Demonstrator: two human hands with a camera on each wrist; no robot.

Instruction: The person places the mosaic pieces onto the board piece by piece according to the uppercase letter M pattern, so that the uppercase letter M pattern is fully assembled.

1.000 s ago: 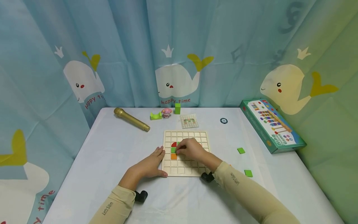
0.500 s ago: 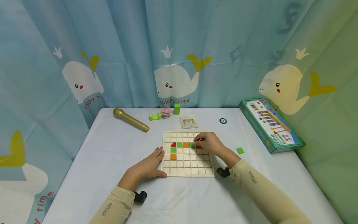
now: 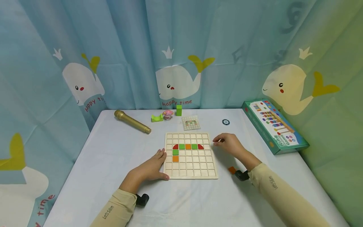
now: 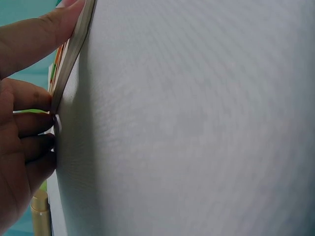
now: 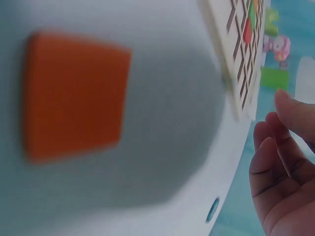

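A wooden grid board (image 3: 190,171) lies in the middle of the white table. Its second row holds a red quarter tile (image 3: 175,146), a green, an orange and another green tile, and a second red quarter tile (image 3: 200,146). Below the first red one sit a green tile (image 3: 175,152) and an orange one. My left hand (image 3: 153,165) lies flat, its fingers (image 4: 29,125) against the board's left edge (image 4: 74,54). My right hand (image 3: 228,143) hovers just right of the board, fingers relaxed, holding nothing (image 5: 280,172). A loose orange tile (image 3: 232,170) (image 5: 74,96) lies by my right wrist.
At the back lie a gold microphone (image 3: 132,121), two green blocks (image 3: 158,118) (image 3: 179,110), a pink toy (image 3: 168,114), a pattern card (image 3: 191,122) and a small dark ring (image 3: 225,122). A green game box (image 3: 273,126) lies at the right edge. A whale-print curtain surrounds the table.
My right hand moved from the board's left-middle rightward along the tile row and off the board's right side. The row now shows in full. My left hand stayed put.
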